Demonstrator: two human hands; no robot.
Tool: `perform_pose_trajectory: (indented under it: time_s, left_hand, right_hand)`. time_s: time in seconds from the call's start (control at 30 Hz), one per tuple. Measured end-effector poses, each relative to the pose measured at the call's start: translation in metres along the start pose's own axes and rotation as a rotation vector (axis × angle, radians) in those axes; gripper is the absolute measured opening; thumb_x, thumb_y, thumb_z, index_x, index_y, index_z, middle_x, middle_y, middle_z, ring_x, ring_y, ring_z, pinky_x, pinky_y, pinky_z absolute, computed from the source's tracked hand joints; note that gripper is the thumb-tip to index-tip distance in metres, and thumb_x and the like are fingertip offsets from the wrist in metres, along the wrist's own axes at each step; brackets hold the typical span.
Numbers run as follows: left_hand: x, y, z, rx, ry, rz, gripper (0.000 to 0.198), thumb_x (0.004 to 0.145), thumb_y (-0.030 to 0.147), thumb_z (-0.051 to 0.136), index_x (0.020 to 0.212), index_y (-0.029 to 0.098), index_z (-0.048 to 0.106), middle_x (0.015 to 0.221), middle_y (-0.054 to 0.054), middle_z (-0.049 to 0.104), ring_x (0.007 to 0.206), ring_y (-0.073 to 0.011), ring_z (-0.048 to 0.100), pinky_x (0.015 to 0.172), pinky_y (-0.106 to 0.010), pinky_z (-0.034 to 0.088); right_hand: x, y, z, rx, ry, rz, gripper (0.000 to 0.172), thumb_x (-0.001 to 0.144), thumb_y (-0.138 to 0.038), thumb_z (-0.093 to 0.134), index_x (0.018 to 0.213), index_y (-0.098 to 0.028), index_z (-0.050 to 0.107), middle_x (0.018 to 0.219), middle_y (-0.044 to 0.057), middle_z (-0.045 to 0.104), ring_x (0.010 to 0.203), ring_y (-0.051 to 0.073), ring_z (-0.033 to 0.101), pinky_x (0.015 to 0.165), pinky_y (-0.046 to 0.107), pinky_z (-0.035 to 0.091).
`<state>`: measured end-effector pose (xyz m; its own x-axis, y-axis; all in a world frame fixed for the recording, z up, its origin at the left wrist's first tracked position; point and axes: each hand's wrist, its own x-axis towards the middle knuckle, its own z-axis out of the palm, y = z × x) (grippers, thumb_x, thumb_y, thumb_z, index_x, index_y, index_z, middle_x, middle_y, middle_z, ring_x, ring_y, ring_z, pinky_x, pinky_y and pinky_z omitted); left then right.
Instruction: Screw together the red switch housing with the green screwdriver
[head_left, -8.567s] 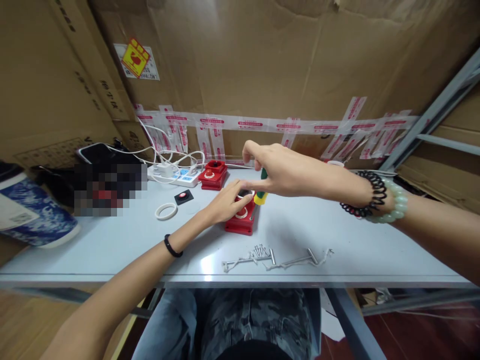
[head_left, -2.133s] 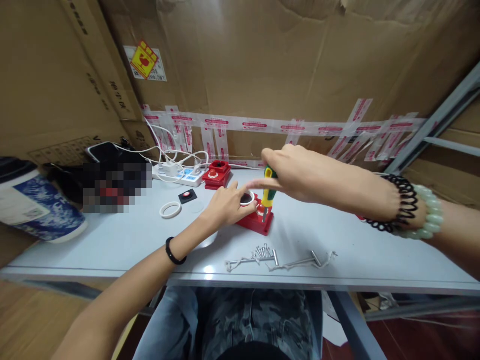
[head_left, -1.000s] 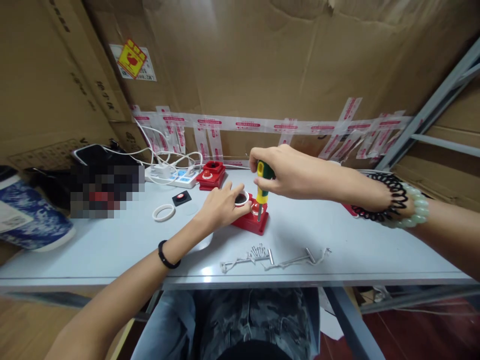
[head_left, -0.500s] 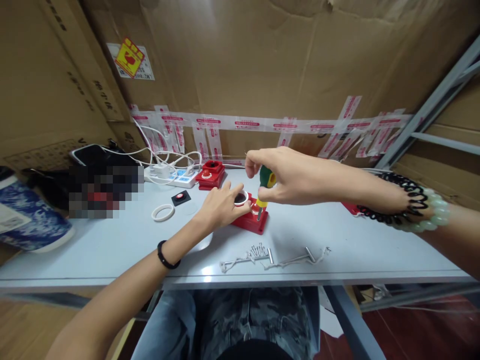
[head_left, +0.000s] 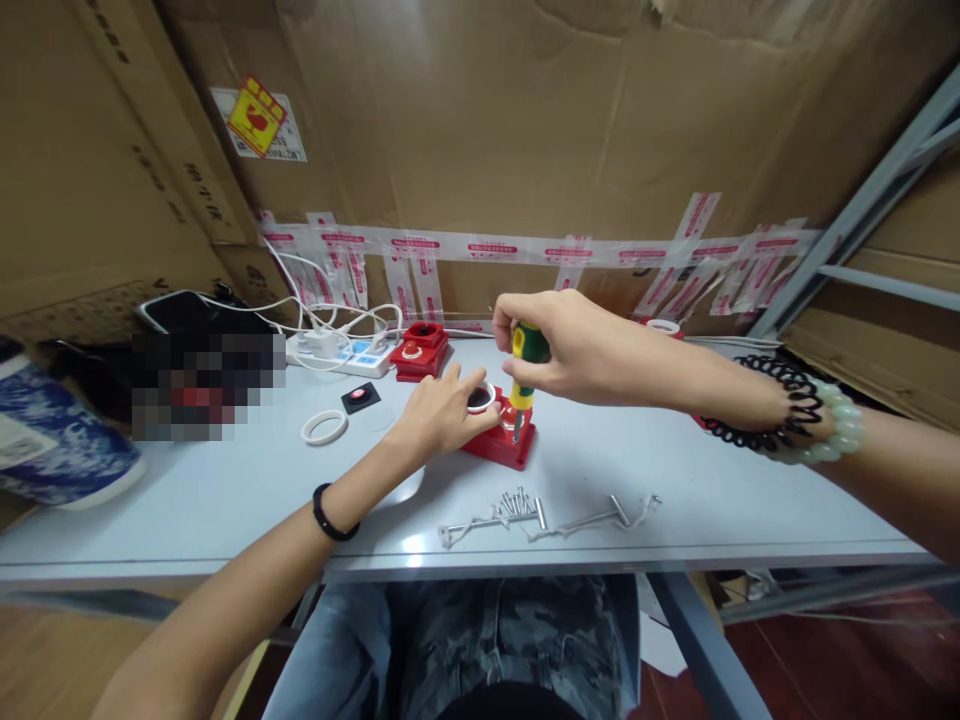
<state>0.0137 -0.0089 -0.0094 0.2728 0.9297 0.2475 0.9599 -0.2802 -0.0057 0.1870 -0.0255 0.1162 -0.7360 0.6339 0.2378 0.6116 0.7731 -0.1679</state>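
My right hand (head_left: 570, 350) is closed round the green and yellow handle of a screwdriver (head_left: 525, 375) that stands almost upright, its tip down on the near right corner of a red box (head_left: 504, 444) in the middle of the table. My left hand (head_left: 442, 412) rests on the box's left side, fingers curled against it and against a white ring (head_left: 482, 398) on its top. A pile of loose screws (head_left: 517, 503) lies just in front of the box.
A second red box (head_left: 420, 352), a white power strip with cables (head_left: 345, 352), a black square part (head_left: 359, 397) and a loose white ring (head_left: 324, 428) lie at the back left. Two metal pins with string (head_left: 592, 518) lie near the front edge. Cardboard walls stand behind the grey table (head_left: 225, 490).
The red box has been turned and shifted slightly right since the oldest frame. Over the last second my right hand keeps regripping and twisting the upright screwdriver; my left hand stays on the box.
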Motion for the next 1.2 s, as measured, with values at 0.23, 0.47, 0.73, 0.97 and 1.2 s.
perform_pose_trajectory:
  time_s: [0.23,0.47,0.73,0.97,1.2]
  left_hand:
    - [0.000,0.001,-0.001,0.006,-0.004,-0.003,0.044,0.088,0.051,0.037,0.117,0.021,0.053,0.094,-0.009,0.054,0.075,-0.0255,0.060,0.068,-0.035,0.043]
    - [0.000,0.002,-0.002,0.013,-0.018,-0.009,0.045,0.089,0.050,0.037,0.119,0.020,0.051,0.098,-0.011,0.055,0.078,-0.0267,0.060,0.070,-0.036,0.043]
    - [0.000,0.001,-0.001,0.020,-0.003,-0.015,0.043,0.088,0.051,0.037,0.114,0.021,0.052,0.098,-0.011,0.056,0.079,-0.0284,0.061,0.071,-0.037,0.043]
    - [-0.001,0.002,-0.002,0.026,-0.002,-0.012,0.036,0.089,0.049,0.037,0.106,0.021,0.053,0.096,-0.009,0.056,0.076,-0.0271,0.062,0.068,-0.036,0.043]
    - [-0.001,0.003,-0.004,0.024,-0.015,-0.023,0.037,0.089,0.049,0.037,0.108,0.021,0.053,0.097,-0.009,0.056,0.079,-0.0281,0.062,0.070,-0.037,0.043]
  right_hand:
    - [-0.001,0.002,0.004,0.003,0.012,0.059,0.014,0.070,-0.021,0.058,0.082,-0.018,0.051,0.080,0.002,0.059,0.070,0.014,0.048,0.059,0.027,0.033]
    - [-0.004,-0.001,-0.004,0.108,0.106,0.013,0.028,0.067,-0.015,0.056,0.095,-0.018,0.052,0.093,0.004,0.062,0.077,0.015,0.052,0.065,0.028,0.039]
    - [0.002,0.001,0.012,0.001,0.033,0.121,0.025,0.080,-0.028,0.044,0.072,-0.015,0.063,0.062,0.004,0.059,0.057,0.013,0.046,0.056,0.028,0.036]
    - [0.009,0.014,0.056,-0.080,-0.470,0.285,0.034,0.079,-0.037,0.044,0.070,-0.014,0.066,0.053,0.006,0.057,0.048,0.014,0.046,0.047,0.026,0.033]
    - [0.004,0.010,0.060,-0.127,-0.471,0.283,0.028,0.076,-0.027,0.046,0.083,-0.011,0.068,0.068,0.011,0.066,0.052,0.015,0.051,0.045,0.027,0.030]
